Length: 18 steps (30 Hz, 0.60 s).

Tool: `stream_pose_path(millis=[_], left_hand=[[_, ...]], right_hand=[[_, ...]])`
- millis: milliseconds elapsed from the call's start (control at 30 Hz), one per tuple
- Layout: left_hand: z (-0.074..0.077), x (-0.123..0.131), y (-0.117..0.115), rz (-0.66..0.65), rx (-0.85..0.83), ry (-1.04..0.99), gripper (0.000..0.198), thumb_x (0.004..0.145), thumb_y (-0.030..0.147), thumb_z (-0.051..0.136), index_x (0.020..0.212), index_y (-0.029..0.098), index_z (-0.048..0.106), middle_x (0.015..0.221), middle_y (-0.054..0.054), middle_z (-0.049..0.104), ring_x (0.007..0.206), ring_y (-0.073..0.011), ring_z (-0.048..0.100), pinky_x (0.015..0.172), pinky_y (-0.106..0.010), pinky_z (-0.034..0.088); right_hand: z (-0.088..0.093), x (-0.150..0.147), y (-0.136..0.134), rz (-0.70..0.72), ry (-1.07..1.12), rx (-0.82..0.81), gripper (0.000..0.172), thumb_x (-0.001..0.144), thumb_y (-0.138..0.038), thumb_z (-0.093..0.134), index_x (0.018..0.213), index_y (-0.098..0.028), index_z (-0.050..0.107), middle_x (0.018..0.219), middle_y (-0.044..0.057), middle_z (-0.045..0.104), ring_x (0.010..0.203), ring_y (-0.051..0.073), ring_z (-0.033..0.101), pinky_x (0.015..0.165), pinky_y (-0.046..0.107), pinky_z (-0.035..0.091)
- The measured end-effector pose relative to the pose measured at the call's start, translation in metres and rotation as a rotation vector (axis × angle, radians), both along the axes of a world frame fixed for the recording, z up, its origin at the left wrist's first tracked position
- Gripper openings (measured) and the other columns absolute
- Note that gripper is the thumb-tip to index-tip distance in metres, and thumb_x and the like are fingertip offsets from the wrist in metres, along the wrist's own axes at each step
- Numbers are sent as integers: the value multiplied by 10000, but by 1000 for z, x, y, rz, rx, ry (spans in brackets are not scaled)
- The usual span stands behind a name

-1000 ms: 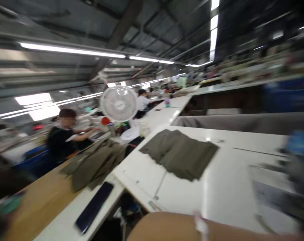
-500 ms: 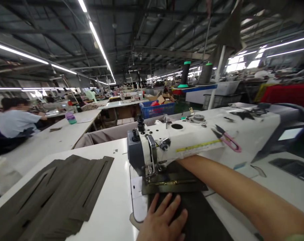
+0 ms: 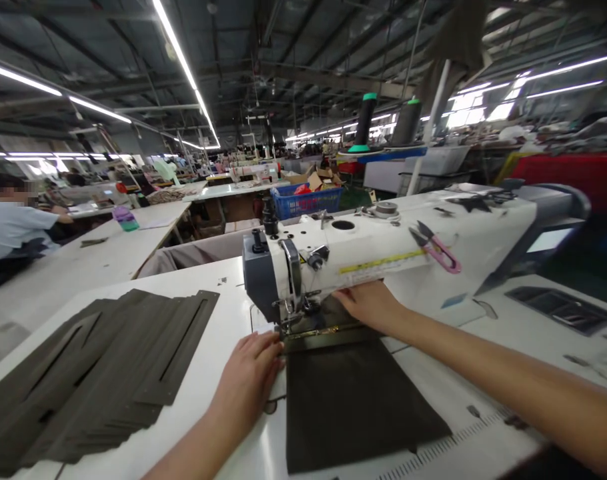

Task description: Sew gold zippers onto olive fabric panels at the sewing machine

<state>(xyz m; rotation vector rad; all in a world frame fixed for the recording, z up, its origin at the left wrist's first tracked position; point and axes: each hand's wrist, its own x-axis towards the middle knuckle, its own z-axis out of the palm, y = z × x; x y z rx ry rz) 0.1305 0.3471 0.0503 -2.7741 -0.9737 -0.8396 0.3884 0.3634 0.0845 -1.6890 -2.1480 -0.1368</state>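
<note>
Dark fabric panel (image 3: 353,400) lies flat on the white table (image 3: 233,313), its top edge tucked under the head of the sewing machine (image 3: 383,257), where a brass-coloured strip (image 3: 328,330) runs along it. My left hand (image 3: 251,373) rests open, fingers spread loosely against the panel's upper left corner beside the needle. My right hand (image 3: 368,303) reaches under the machine arm onto the cloth; I cannot tell whether it pinches or presses. I judge the piece positioned but see no finished seam. A stack of cut pieces (image 3: 98,373) sits untouched to the left.
</note>
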Motion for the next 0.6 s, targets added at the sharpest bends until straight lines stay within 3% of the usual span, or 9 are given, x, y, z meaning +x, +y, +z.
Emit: stream_pose_path(millis=[100, 200, 333, 500, 600], left_hand=[[-3, -3, 11, -77, 68, 74, 198, 863, 116, 452, 952, 157, 624, 1021, -106, 650, 918, -221, 618, 855, -445, 486], [-5, -3, 13, -111, 112, 142, 220, 862, 96, 431, 984, 146, 608, 1035, -116, 645, 934, -223, 615, 874, -445, 472], [2, -3, 10, -137, 107, 230, 264, 831, 52, 425, 1035, 129, 574, 1053, -131, 624, 966, -230, 592, 899, -432, 450], [11, -1, 11, -171, -23, 238, 238, 806, 38, 475, 998, 139, 573, 1019, -109, 630, 959, -222, 592, 951, -431, 392], [12, 0, 14, -127, -140, 86, 181, 825, 69, 478, 928, 172, 585, 942, -60, 659, 878, -191, 615, 918, -398, 410]], right_hand=[[-11, -1, -36, 61, -23, -27, 138, 842, -206, 523, 734, -157, 594, 760, 39, 576, 753, 171, 535, 703, 301, 405], [-21, -7, -54, 127, -45, -15, 105, 829, -159, 504, 788, -151, 600, 814, 64, 551, 790, 188, 502, 715, 314, 375], [-30, -13, -51, 177, -59, -12, 151, 840, -148, 470, 853, -169, 620, 826, 58, 535, 806, 188, 489, 714, 323, 351], [-32, -17, -47, 175, -74, 23, 387, 826, -140, 471, 1212, -110, 476, 953, 107, 557, 863, 221, 498, 744, 358, 359], [-30, -26, -53, 215, -45, 111, 265, 852, -155, 442, 1089, -111, 553, 909, 106, 569, 829, 218, 502, 740, 357, 364]])
